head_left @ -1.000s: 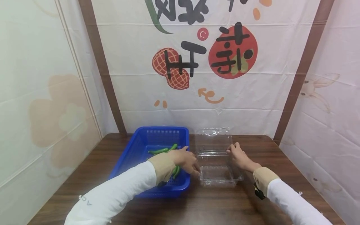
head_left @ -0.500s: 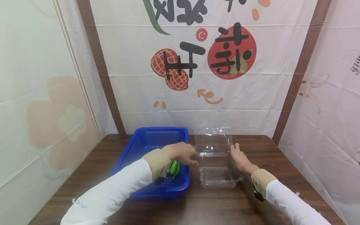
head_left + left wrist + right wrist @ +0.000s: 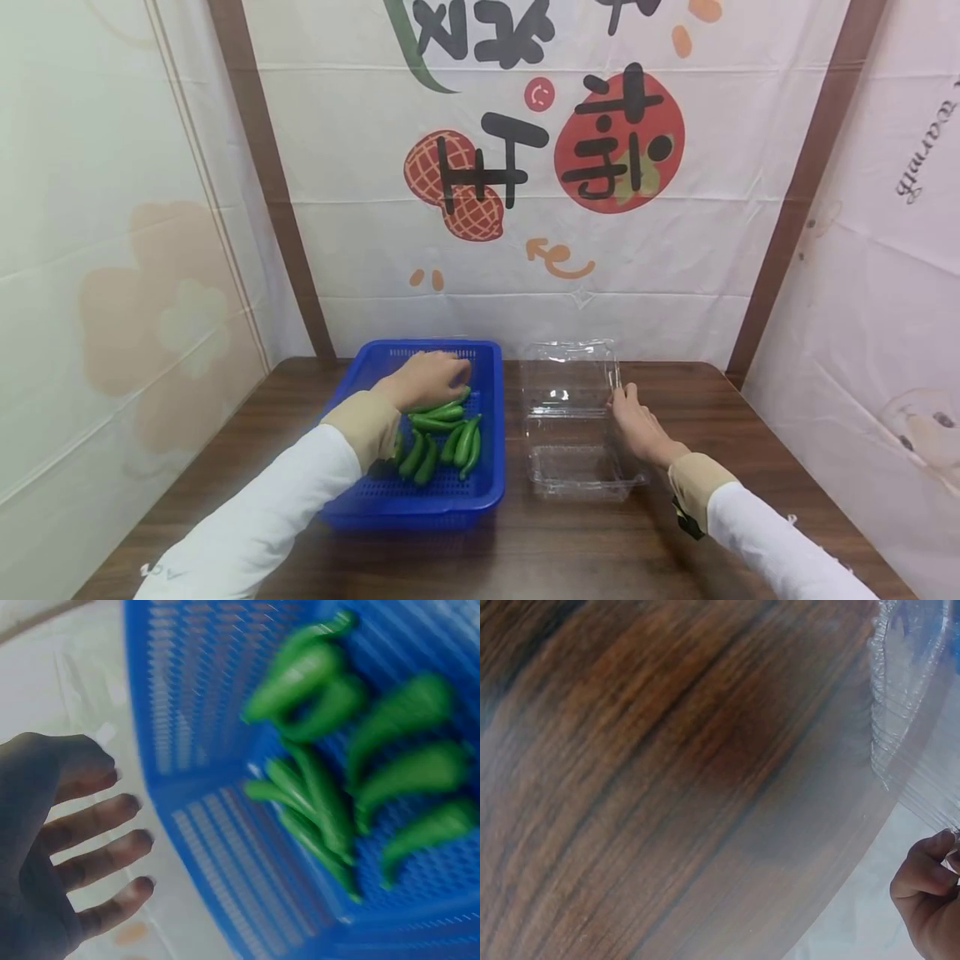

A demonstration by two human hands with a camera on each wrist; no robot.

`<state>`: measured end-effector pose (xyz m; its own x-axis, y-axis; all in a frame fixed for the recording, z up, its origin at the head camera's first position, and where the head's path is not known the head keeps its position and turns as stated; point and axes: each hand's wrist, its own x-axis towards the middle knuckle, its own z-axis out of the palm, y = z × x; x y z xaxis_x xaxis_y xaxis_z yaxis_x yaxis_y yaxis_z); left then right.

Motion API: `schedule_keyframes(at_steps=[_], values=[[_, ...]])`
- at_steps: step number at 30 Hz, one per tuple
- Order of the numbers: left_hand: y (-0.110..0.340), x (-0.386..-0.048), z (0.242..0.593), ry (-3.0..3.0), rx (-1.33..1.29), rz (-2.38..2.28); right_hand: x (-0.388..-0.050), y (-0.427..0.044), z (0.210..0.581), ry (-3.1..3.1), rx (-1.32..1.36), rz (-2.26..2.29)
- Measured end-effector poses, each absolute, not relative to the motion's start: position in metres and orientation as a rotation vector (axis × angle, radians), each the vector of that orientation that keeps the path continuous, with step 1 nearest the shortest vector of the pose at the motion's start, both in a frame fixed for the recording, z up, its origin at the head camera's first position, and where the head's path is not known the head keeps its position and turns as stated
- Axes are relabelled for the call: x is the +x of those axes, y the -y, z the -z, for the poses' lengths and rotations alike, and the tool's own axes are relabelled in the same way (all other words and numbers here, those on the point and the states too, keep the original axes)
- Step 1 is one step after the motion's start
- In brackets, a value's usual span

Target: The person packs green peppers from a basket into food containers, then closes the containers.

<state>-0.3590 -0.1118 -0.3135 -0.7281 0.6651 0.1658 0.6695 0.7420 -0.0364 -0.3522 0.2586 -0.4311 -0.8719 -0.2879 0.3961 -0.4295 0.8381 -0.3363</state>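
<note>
Step in hand: my read, I'm on the pick, reaching for one of the green peppers (image 3: 467, 443) while the other side steadies the clear box (image 3: 581, 483).
Left grip (image 3: 425, 379): over the far part of the blue basket (image 3: 490, 492); fingers spread with gaps between them, holding nothing.
Right grip (image 3: 640, 427): thumb and fingers pinching the clear box at the right edge of its raised lid (image 3: 573, 347), near the hinge.
Next move: I'd say it calls for lowering the left side onto one pepper and pinching it mid-body without dragging its neighbours; right side should hold steady, thin plastic could skid.
Pepper location: in the basket, lying on its slatted floor in loose clusters, some touching side by side.
Pepper look: bright green, glossy, slim, tapering, several curved; left wrist view is blurred, so no read on surface marks.
Box: transparent, right of the basket on the table (image 3: 555, 554), just apart from it; base flat, lid standing up behind.
</note>
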Motion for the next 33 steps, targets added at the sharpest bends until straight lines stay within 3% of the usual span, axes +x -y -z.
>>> schedule_keyframes(at_steps=[13, 33], values=[[0.185, -0.371, 0.332, 3.069, -0.943, 0.197, -0.355, -0.253, 0.431, 2.702, 0.529, -0.555], [0.188, -0.357, 0.356, 3.488, -0.550, 0.341, -0.353, -0.249, 0.435, 2.657, 0.479, -0.553]])
